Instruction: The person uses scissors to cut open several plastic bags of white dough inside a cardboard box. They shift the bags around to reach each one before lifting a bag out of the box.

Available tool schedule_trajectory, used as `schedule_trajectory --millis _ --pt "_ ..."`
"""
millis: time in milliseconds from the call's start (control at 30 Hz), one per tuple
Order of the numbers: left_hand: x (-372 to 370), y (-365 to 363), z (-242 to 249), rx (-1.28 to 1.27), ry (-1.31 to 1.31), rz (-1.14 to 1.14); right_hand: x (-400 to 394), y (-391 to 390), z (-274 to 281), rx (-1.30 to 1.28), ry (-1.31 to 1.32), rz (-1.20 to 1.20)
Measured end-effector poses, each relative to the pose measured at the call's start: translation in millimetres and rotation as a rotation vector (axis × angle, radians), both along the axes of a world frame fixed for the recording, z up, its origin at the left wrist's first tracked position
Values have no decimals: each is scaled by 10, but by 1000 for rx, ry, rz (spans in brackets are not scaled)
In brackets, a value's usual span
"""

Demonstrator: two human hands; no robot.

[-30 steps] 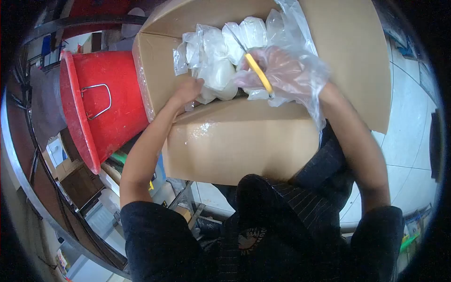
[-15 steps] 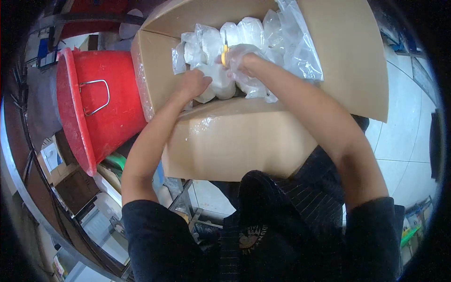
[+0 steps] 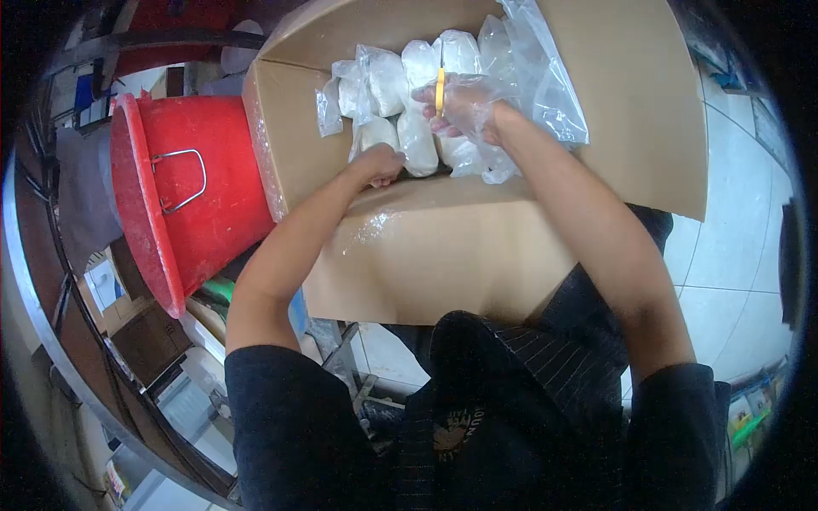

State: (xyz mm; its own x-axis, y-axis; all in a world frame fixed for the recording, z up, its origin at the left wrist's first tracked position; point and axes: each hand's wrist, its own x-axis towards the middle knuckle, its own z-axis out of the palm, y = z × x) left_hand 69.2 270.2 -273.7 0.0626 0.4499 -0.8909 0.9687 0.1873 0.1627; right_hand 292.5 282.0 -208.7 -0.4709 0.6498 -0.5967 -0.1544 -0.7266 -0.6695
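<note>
Inside an open cardboard box (image 3: 443,255) lie several white rounded bundles (image 3: 417,145) wrapped in clear plastic bags. My left hand (image 3: 379,164) is closed at the near side of the box, its fingertips pinching the clear plastic beside the front bundles. Over the middle of the bundles, my right hand (image 3: 469,106) is closed around yellow-handled scissors (image 3: 440,92), held upright with the thin blade pointing toward the box's far wall. Clear plastic covers part of that hand and wrist. A loose clear plastic sheet (image 3: 550,94) hangs over the right inner side.
A large red bucket (image 3: 213,204) with a metal handle lies on its side, against the box's left wall. Metal shelving with containers stands at the lower left. Pale floor tiles (image 3: 724,255) show on the right.
My right hand has moved right with the scissors, away from my left hand. My left hand has shifted slightly right and toward me. The front bundles show more fully.
</note>
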Motion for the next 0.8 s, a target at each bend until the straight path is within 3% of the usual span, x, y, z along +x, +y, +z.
schedule_trajectory --millis 200,267,300,400,433,500,533,600,667,800 --pt "308 -113 -18 -223 79 -75 -22 19 -38 67 -12 -8" --pt "352 -123 -33 -226 69 -305 -14 35 -61 75 4 4" --pt "357 -126 -15 -228 77 -310 -7 42 -55 74 11 -2" --pt "247 -110 -72 -195 40 -166 8 3 -33 15 -6 -21" --pt "39 -64 -291 -84 -49 -300 9 -19 -36 12 41 -41" --pt "-171 56 -229 28 -134 -445 26 -63 -8 13 93 -73" --pt "-301 78 -136 112 -191 -200 43 -80 16 -64 153 -12" --pt "-239 73 224 203 -247 44 112 -137 135 -172 282 180" --pt "59 121 824 206 -201 483 99 -200 222 -221 377 214" --pt "94 234 1240 266 -281 505 77 -344 373 -359 556 310"
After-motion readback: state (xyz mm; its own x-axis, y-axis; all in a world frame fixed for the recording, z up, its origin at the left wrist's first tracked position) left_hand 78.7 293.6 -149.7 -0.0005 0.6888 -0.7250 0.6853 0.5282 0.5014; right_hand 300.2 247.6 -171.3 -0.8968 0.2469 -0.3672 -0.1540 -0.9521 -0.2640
